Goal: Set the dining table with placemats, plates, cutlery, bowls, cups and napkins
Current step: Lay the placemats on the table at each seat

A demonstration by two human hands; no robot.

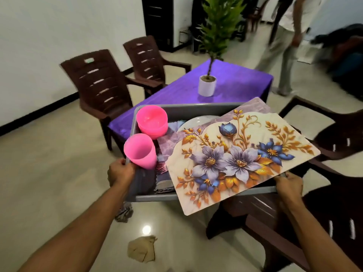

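Both my arms reach forward; my left grip (120, 172) curls over the grey tray's (157, 197) left rim, my right grip (290, 183) holds its right rim, above the floor before the purple desk (241, 85).

Readable text: none on any surface in the head view.
Chair back label (89, 60): a small pale green-and-white sticker on the nearest brown chair on the left, too blurred to read.
Placemat (241, 154): printed with purple and blue flowers and gold leaves only; no words or numbers show.
Pink cups (140, 151): plain, with no marking visible.
Grey tub (157, 197): rim and wall bare of any visible brand or number.
White plant pot (206, 86): unmarked on the side that shows.
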